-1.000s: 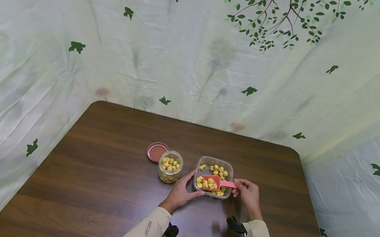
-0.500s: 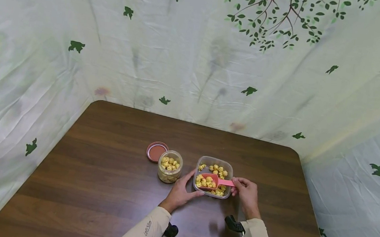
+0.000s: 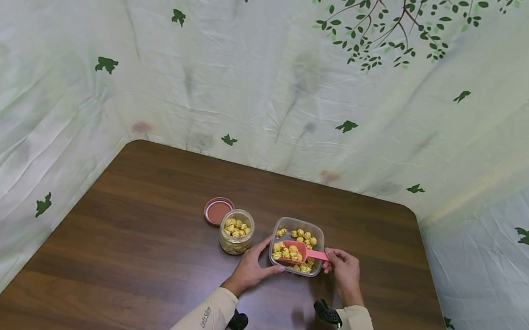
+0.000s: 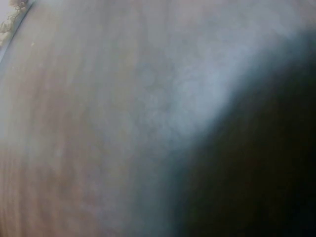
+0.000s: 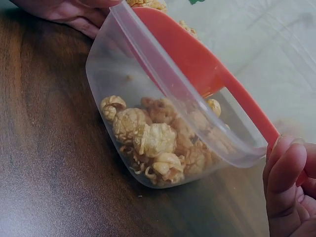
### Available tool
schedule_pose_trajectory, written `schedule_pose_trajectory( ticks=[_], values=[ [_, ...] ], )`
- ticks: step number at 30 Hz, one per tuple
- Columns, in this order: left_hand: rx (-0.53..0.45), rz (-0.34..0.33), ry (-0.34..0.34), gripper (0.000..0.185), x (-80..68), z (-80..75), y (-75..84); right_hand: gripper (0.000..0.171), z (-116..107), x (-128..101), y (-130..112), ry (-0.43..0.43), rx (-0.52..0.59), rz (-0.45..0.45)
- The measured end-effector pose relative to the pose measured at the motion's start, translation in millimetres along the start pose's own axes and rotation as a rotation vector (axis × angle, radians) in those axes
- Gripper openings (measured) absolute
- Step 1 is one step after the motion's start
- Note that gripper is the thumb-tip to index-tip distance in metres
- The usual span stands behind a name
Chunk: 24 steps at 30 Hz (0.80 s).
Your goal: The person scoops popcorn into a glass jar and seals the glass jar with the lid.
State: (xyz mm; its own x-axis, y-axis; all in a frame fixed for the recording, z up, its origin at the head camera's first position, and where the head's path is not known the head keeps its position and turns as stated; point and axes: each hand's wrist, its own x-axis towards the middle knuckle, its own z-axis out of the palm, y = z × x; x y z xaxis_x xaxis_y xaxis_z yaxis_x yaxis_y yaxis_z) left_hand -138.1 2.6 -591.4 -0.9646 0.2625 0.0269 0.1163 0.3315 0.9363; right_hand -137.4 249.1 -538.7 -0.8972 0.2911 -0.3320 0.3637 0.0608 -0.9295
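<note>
A clear plastic tub (image 3: 320, 233) (image 5: 106, 84) of yellow popcorn (image 3: 307, 238) (image 5: 155, 140) stands on the brown table (image 3: 150, 260). My right hand (image 3: 344, 271) (image 5: 289, 187) pinches the handle of a pink scoop (image 3: 298, 251) (image 5: 197, 64), which is loaded with popcorn and held over the tub. My left hand (image 3: 251, 269) (image 5: 74, 12) cups the tub's left side, thumb against its wall. A small glass jar (image 3: 237, 232) holding popcorn stands just left of that hand. The left wrist view is a blur.
A round pink lid (image 3: 217, 211) lies flat behind the jar. A leaf-printed sheet (image 3: 272, 81) hangs around the table's far and side edges. Bare wood lies to the left and at the back.
The loaded scoop has risen slightly over the tub and drifted a little. The left hand and the jar have not moved.
</note>
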Motion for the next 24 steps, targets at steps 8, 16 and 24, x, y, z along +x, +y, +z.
schedule_pose_trajectory(
  ticks=[8,16,24],
  values=[
    [0.004,-0.014,-0.005,0.089,0.3,0.9,-0.8,0.027,-1.0,0.9,4.2,0.016,0.041,0.018],
    [0.014,-0.031,-0.016,0.089,0.2,0.7,0.4,0.026,-1.9,0.9,8.8,0.02,0.11,0.018],
    [0.029,-0.03,-0.009,0.089,0.6,0.6,0.4,0.025,-6.3,1.8,12.2,0.036,0.158,0.021]
  ],
)
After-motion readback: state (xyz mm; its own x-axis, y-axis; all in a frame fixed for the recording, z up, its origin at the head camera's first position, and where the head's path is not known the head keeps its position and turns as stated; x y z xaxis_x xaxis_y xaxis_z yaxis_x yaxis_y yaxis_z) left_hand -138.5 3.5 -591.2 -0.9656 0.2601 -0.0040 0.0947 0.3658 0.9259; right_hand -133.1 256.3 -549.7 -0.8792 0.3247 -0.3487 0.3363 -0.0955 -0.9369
